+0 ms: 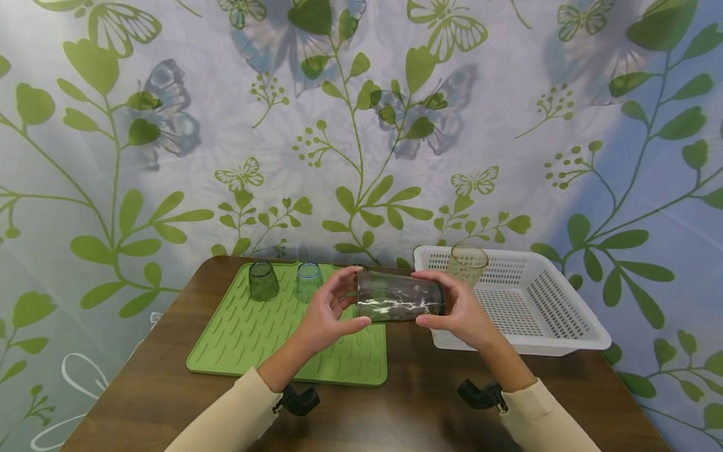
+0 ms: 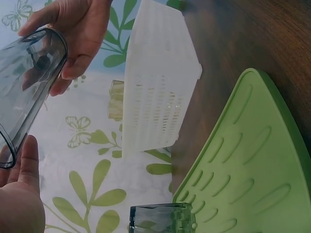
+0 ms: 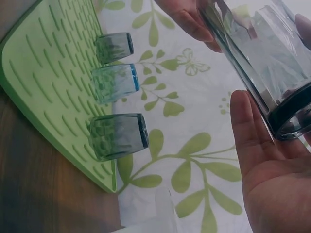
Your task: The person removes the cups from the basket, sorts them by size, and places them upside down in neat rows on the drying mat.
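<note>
A tall, grey-tinted clear drinking glass [image 1: 398, 298] lies sideways in the air between both hands, above the table's middle. My left hand [image 1: 330, 311] grips its left end between thumb and fingers. At the other end, my right hand [image 1: 460, 314] holds it the same way, thumb below and fingers over the top. The right wrist view shows the thick, dark base of this glass [image 3: 265, 53] by the right palm. Nearest the left hand is a short blue-rimmed glass [image 1: 309, 282] on the green ridged mat [image 1: 237, 339].
A short dark grey glass [image 1: 263, 282] stands at the mat's back left. Another grey glass [image 3: 119, 136] on the mat is mostly behind my left hand in the head view. At right, a white perforated basket [image 1: 565, 342] holds an amber glass [image 1: 467, 267]. A patterned cloth [image 1: 361, 125] hangs behind.
</note>
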### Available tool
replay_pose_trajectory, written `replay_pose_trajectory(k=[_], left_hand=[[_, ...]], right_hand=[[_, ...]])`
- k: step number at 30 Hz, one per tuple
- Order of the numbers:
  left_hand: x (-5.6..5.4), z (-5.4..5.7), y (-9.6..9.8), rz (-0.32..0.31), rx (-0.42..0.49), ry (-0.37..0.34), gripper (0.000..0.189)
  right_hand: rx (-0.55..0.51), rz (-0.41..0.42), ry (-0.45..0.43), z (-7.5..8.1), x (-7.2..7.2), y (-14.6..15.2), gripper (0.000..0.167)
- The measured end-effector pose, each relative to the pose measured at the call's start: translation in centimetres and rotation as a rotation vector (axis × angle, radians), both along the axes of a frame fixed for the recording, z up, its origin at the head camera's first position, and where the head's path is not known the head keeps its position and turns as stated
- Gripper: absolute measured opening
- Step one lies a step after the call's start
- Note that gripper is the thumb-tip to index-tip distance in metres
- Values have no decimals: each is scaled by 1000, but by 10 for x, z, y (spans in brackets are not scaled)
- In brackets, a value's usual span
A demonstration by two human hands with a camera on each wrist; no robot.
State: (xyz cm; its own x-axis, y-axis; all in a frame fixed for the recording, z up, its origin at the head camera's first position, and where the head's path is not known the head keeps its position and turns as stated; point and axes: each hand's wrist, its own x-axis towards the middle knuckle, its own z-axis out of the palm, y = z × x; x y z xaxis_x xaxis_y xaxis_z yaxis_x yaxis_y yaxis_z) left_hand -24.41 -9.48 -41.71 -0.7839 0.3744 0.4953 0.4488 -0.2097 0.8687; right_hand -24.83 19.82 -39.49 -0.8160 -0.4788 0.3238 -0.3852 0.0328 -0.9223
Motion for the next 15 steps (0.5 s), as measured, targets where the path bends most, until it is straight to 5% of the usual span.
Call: replay_pose_trajectory(k=[7, 15], left_hand=[[-2, -3, -2, -12, 14, 20, 79], [-3, -3, -13, -31, -37, 6, 81]], right_hand=[[-74, 15, 17, -3, 0, -4, 67], [-78, -60, 29, -8, 1, -12, 67]])
